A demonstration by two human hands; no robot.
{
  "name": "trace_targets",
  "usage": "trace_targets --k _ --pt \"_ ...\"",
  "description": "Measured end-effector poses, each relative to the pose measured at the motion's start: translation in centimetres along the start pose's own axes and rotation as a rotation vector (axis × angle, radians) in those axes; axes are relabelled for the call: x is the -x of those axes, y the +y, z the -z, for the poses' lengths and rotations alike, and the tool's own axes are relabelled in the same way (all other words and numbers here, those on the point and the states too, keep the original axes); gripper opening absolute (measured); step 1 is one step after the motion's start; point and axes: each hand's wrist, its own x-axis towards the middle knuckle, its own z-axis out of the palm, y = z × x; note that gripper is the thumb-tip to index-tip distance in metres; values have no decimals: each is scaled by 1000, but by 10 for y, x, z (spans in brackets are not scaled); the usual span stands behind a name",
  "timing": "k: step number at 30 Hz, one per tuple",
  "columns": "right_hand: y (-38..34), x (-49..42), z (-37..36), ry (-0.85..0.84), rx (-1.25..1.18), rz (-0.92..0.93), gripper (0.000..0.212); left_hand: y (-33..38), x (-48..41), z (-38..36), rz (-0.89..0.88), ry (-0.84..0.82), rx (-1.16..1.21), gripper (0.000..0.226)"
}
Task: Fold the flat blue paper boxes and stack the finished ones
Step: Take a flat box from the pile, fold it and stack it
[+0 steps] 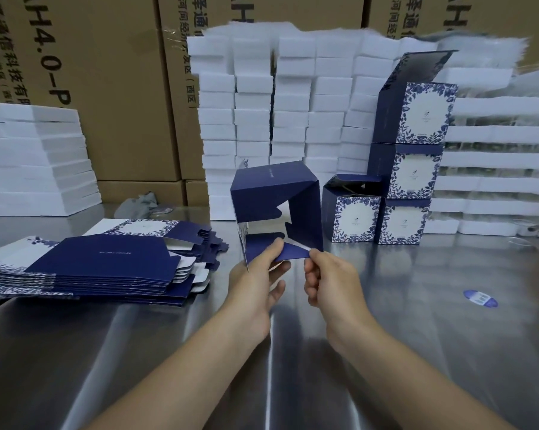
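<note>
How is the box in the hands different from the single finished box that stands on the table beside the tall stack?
The box in the hands is lifted off the table and tilted; the single finished box stands upright on the steel table. The held box has loose bottom flaps, pinched by the left hand and the right hand; the finished one is touched by no hand. Both are dark blue with a white floral print.

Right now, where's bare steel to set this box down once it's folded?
Free: the table in front of the finished boxes, up to the round blue sticker, and the near strip under both forearms. Crowded: the flat stack fills the left, white foam blocks wall the back.
</note>
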Motion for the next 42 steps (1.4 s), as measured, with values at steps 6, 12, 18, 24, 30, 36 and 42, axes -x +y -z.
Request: trace_targets --k 6,12,18,24,30,36,42 --pt "-1 -3 3 82 -40 36 37 -4 4 -6 -173 32 -199 37" --pt "-2 -4 6 31 -41 -12 35 -6 -3 -1 -171 35 -168 37" --pt "-7 -4 6 16 -39 -38 31 -1 0 -1 -173 -9 -173 37" --pt "-6 -2 4 30 -20 -21 30 0 5 -3 -158 -60 -250 46" --pt "-7 0 5 -20 -23 -48 28 -3 7 -6 -179 -127 -273 49" --pt "-6 4 0 -149 -95 -87 39 -1 7 -3 -86 -216 -253 49" --pt "-7 -1 5 -45 -83 -60 34 -1 5 -1 -95 -91 -295 42"
